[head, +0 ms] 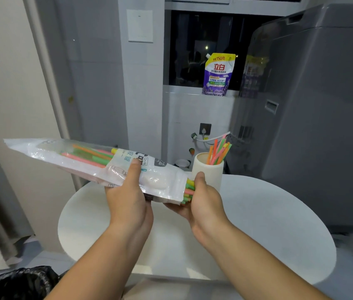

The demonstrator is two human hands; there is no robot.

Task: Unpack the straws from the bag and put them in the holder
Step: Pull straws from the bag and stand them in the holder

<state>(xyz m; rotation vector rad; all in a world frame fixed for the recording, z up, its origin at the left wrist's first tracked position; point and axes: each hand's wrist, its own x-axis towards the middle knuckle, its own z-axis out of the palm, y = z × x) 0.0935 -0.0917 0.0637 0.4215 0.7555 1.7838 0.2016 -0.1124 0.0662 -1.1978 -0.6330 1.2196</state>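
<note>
A long clear and white plastic bag (80, 158) full of coloured straws is held level above the round white table (257, 224). My left hand (131, 200) grips the bag from below near its middle, thumb on top. At the bag's open right end my right hand (203, 202) pinches a bunch of yellow, pink and green straw ends (189, 189) that stick out. Just behind my right hand stands the cream cylindrical holder (209, 169), with several orange, pink and green straws (218, 151) leaning in it.
A grey washing machine (314, 118) fills the right side. A purple detergent pouch (217, 74) stands on the window ledge. There is a black rubbish bag (17, 282) at the bottom left, and a small white bowl (182, 163) on the floor behind the table.
</note>
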